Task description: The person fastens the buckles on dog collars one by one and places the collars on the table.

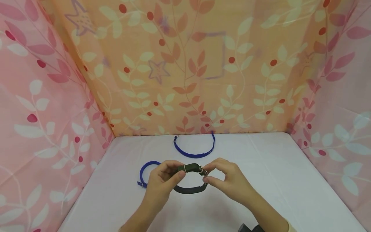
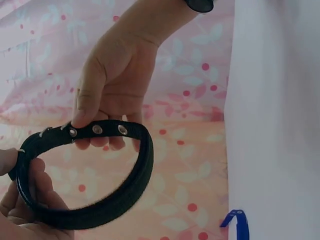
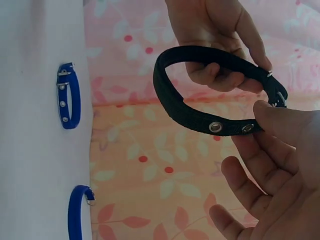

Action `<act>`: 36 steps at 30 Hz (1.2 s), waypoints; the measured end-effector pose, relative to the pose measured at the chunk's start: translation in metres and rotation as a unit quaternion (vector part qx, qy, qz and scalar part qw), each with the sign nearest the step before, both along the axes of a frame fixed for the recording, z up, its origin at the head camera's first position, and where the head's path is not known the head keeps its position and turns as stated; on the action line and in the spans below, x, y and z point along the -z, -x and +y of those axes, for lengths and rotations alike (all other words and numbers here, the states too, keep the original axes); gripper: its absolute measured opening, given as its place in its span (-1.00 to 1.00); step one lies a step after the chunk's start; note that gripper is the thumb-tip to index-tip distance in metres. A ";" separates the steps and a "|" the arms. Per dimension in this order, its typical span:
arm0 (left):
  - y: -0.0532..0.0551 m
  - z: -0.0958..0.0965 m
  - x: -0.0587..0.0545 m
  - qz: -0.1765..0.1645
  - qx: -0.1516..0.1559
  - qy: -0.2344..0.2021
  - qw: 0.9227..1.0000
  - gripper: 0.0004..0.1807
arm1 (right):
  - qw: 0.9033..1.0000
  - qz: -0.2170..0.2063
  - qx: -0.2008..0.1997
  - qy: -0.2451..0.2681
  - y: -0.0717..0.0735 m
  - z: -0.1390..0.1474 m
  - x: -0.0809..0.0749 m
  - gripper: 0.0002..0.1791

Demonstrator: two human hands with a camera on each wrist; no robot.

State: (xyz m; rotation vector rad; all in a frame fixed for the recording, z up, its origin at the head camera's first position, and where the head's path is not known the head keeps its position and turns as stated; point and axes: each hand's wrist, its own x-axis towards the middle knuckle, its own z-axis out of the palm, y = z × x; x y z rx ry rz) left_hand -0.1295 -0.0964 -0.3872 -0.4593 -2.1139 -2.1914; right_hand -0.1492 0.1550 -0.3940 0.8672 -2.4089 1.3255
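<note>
A dark green pet collar [image 1: 189, 190] with metal eyelets and a buckle is held up as a loop above the white table. My left hand [image 1: 160, 182] pinches the strap by a metal loop, on the collar's left side. At the buckle [image 1: 204, 170], my right hand [image 1: 230, 180] pinches the strap between thumb and forefinger. In the right wrist view, eyelets [image 3: 215, 127] show along the strap, and the right hand's other fingers are spread. Left-hand fingers [image 2: 42, 187] lie inside the loop in the left wrist view.
A buckled blue collar [image 1: 142, 170] lies on the white table [image 1: 116, 193] behind my left hand, partly hidden by it. Another blue collar [image 1: 195, 156], unfastened in a U, lies near the table's back edge. Patterned cloth walls [image 1: 185, 64] enclose the back and sides.
</note>
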 end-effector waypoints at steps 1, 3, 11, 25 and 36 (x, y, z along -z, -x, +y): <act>0.000 -0.001 0.000 0.012 -0.003 0.006 1.000 -0.77 | 1.000 0.001 0.003 -0.001 0.000 0.000 -0.001 -0.75; 0.001 -0.002 0.001 0.044 -0.013 0.022 0.999 -0.78 | 1.000 0.007 0.008 -0.002 0.000 0.001 -0.003 -0.76; 0.002 -0.008 -0.002 0.159 -0.029 0.049 0.986 -0.77 | 0.998 0.057 0.026 -0.009 -0.001 0.007 -0.011 -0.72; 0.014 -0.008 0.003 0.014 0.033 0.076 0.997 -0.62 | 0.987 0.159 0.011 0.033 0.001 0.011 -0.013 -0.59; 0.015 -0.015 -0.005 -0.127 0.142 0.124 0.974 -0.19 | 0.951 0.290 -0.069 0.078 0.009 0.013 -0.018 -0.76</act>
